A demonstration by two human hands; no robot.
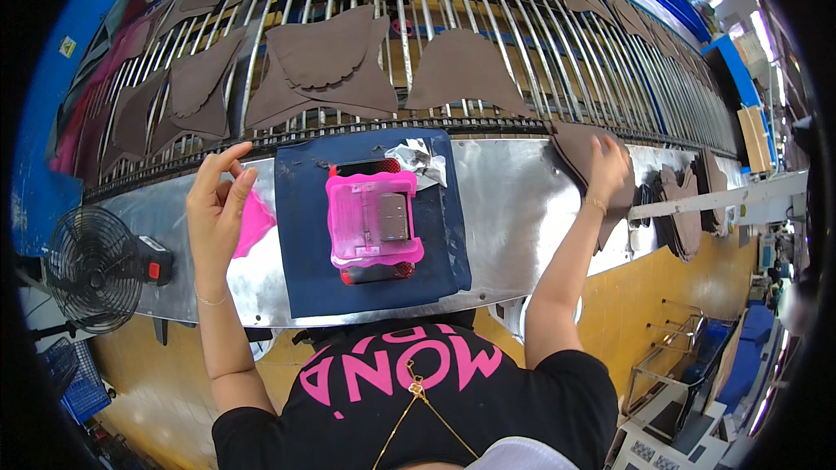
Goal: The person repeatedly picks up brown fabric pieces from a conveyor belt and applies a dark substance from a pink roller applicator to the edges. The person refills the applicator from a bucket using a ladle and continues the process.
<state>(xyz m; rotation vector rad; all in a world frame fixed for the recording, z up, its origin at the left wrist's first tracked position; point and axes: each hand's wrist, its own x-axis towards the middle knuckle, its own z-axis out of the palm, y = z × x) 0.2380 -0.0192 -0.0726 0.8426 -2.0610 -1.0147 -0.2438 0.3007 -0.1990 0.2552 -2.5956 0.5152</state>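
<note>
My left hand (pixel 222 196) is raised over the left of the metal table, fingers loosely bent and apart, with nothing in it. Beside it lies a bright pink piece (pixel 253 224), partly hidden by the hand. At the right, my right hand (pixel 610 172) has its fingertips closed on a brown fabric piece (pixel 575 146), part of a small overlapping pile. Between the hands, a pink scalloped template (pixel 348 218) with a grey metal block (pixel 394 217) rests on a dark blue mat (pixel 305 283). A black and red piece (pixel 405 271) shows from under the template.
A rack of metal rods (pixel 540 43) carrying several brown pieces (pixel 461 70) runs along the far side. Crumpled silver foil (pixel 421 161) lies on the mat's far corner. A black fan (pixel 94 268) stands at left. More brown pieces (pixel 679 209) hang past a pale bar (pixel 723 194).
</note>
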